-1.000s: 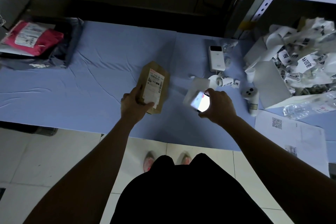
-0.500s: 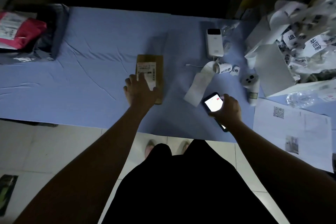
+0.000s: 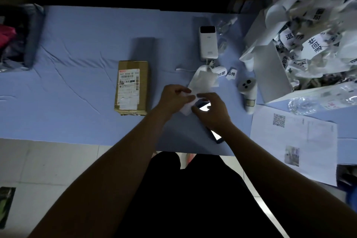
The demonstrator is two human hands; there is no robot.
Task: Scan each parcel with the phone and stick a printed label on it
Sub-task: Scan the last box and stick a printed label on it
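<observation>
Brown cardboard parcel [image 3: 131, 88] lies flat on the blue-covered tabletop [image 3: 77, 54], long side running away from the person, with a printed shipping sticker [image 3: 129, 83] already on its top face. It sits just left of both hands and neither touches it.

A white label [image 3: 202, 81] hangs as a strip from a small roll [image 3: 221, 70] of printed stickers and runs down to where the hands meet. The left hand [image 3: 173, 97] pinches the strip's lower end between thumb and curled fingers. The right hand [image 3: 213, 110] is curled over the upper end of the phone [image 3: 205, 106], whose lit screen glows under the fingers and whose lower end sticks out past the wrist near the tabletop's front edge. The fingertips reach toward the same piece of label. Whether the phone rests on the tabletop or is lifted cannot be told.

Beyond the roll stands a white power bank [image 3: 208, 44] with a thin cable. To the right of the roll lies a pale handheld device [image 3: 248, 92]. Farther right are printed sheets [image 3: 293, 141] bearing a QR code, and behind them a big heap of crumpled white paper [image 3: 309, 40] with black characters. At the far left edge sit dark bags [image 3: 29, 35]. Pale floor tiles [image 3: 48, 164] show below the tabletop.
</observation>
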